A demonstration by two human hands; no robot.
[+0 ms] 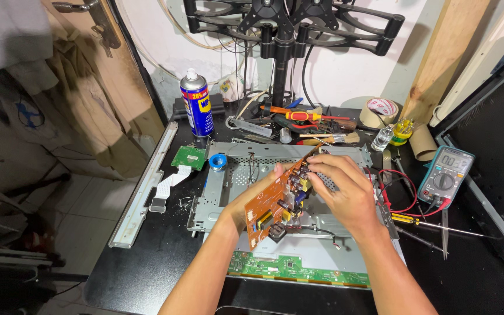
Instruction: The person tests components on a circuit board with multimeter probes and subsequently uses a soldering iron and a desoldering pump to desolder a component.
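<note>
One orange circuit board (275,198), tilted, gripped by left hand (251,204) underneath and right hand (345,189) on top. Directly below: one metal chassis (228,181). Nearer than the grip: one green strip board (298,269). Right: one multimeter (445,175). Beyond, left: one spray can (196,105).

An orange circuit board (278,201) carrying black and yellow components, above a perforated grey metal chassis (237,175); a long green strip board (298,269), blue-and-yellow spray can (196,105), teal multimeter (445,175) with red leads, black tabletop (147,262).
</note>
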